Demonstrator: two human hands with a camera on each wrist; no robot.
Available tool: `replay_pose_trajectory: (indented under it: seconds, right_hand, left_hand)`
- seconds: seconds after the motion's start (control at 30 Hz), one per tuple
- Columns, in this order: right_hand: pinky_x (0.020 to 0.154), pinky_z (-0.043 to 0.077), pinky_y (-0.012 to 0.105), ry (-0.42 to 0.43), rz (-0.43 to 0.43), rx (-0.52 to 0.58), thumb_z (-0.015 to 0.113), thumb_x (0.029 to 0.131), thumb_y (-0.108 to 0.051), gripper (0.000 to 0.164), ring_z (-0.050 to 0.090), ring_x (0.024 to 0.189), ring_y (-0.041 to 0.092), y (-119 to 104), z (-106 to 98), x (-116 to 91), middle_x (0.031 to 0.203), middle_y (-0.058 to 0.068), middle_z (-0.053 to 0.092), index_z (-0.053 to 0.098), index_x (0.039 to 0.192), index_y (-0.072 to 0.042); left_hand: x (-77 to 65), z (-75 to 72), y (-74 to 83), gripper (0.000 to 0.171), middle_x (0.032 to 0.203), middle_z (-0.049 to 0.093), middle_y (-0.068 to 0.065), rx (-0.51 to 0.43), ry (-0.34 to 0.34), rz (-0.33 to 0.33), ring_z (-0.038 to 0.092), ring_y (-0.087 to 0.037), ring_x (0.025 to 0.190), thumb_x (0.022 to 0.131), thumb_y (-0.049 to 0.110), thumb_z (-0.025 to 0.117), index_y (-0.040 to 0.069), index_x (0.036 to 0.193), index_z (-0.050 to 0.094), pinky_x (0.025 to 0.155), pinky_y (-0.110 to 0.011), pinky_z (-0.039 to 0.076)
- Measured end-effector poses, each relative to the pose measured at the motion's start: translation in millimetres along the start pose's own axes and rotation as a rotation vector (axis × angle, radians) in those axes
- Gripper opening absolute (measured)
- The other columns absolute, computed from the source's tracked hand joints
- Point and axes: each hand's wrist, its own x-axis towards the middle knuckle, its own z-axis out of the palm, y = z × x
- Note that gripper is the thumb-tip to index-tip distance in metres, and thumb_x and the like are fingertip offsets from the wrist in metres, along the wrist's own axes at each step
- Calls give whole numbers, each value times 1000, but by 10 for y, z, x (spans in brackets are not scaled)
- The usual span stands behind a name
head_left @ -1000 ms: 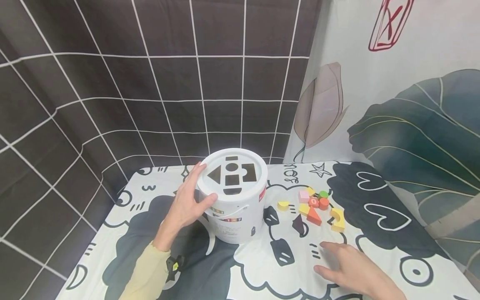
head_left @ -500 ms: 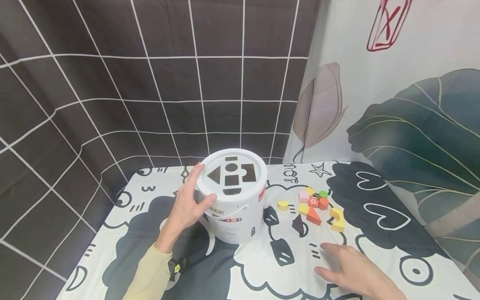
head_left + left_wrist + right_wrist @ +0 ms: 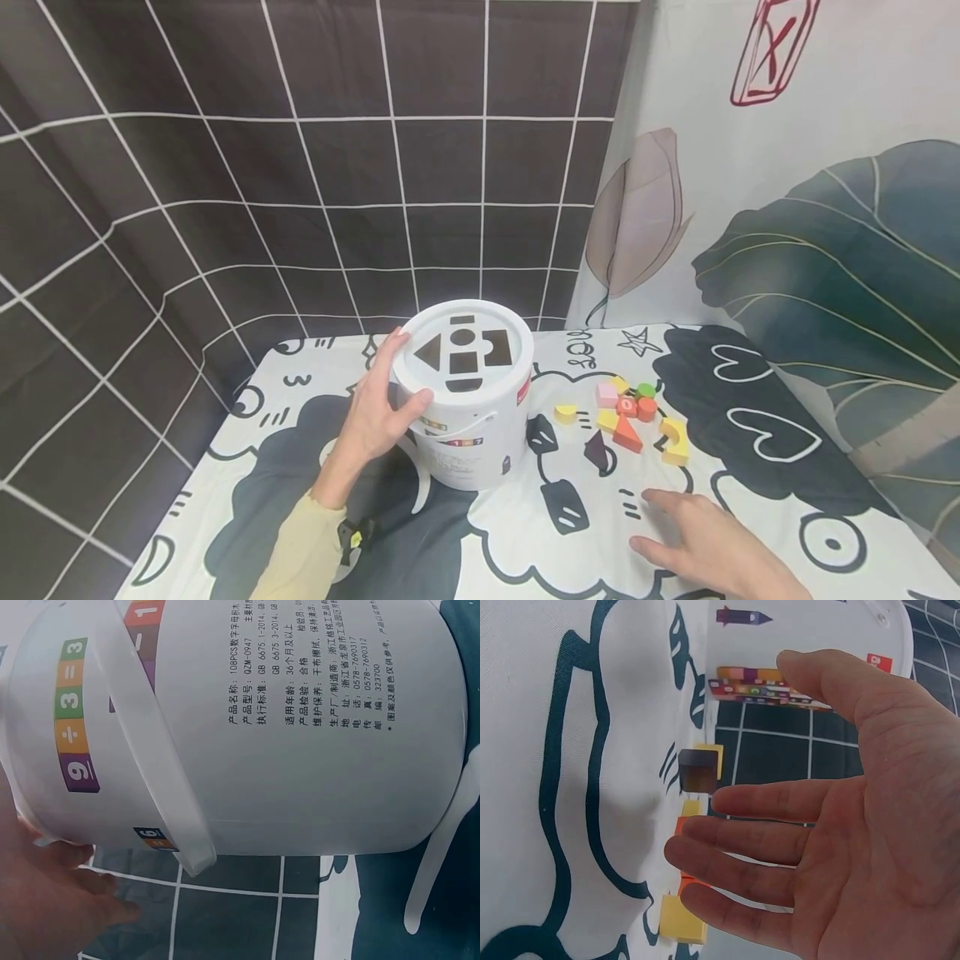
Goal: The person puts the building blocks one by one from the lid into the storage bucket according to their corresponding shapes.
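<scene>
Patterned cloth [image 3: 517, 546] below, grid curtain [image 3: 442, 158] behind. Bucket [image 3: 468, 417] upright on cloth; left hand [image 3: 373, 417] spread wide against its rim. Right hand [image 3: 701, 533] empty, fingers extended, near loose blocks [image 3: 627, 406] beside bucket.

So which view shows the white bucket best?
Head view: the white bucket shows nearly whole, slotted lid included. Left wrist mainly shows its printed side and handle; right wrist, part of it behind the right hand.
</scene>
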Motion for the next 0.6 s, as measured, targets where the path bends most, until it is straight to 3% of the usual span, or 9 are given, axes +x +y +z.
replay_pose_trajectory:
  seconds: [0.37, 0.6]
  right_hand:
    - [87, 54, 51, -41, 48, 17, 81, 77, -50, 60, 67, 90, 22, -11, 9, 16, 98, 4, 71, 70, 114, -4]
    - [88, 55, 50, -4, -33, 23, 79, 80, -48, 59, 69, 97, 28, 48, -31, 20, 102, 9, 73, 69, 115, -1]
  left_hand:
    - [-6, 5, -23, 75, 159, 31, -17, -1, -6, -9, 24, -39, 147, 84, 41, 63, 4, 146, 44, 112, -66, 23]
    - [0, 11, -42, 76, 160, 31, -15, -9, 1, -2, 28, -39, 145, 85, 44, 63, 5, 147, 44, 110, -67, 26]
